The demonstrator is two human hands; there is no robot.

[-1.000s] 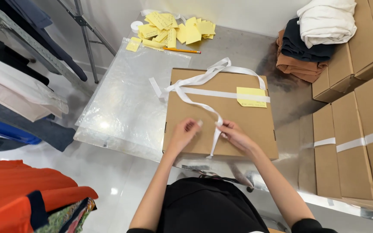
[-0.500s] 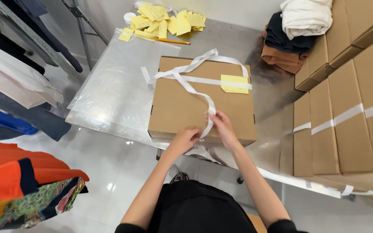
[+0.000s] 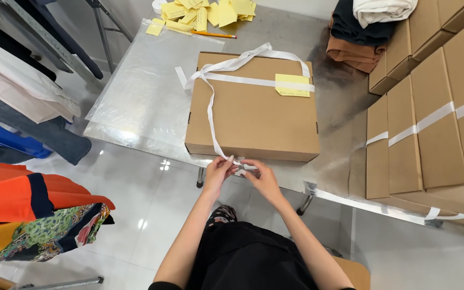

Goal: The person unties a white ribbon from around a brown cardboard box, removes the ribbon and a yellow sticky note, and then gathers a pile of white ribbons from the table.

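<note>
Ribbon (image 3: 209, 110) end pinched by both hands (image 3: 220, 171) (image 3: 262, 174) before box (image 3: 253, 110).

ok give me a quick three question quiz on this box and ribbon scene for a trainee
1. True or false: the yellow note lies on top of the cardboard box.
2. What do the left hand and right hand hold together? A) the pencil B) the white ribbon C) a folded garment
3. On which edge of the box do the hands meet: the near or the far one?

Key: 1 true; 2 B; 3 the near edge, at the table's front.
</note>
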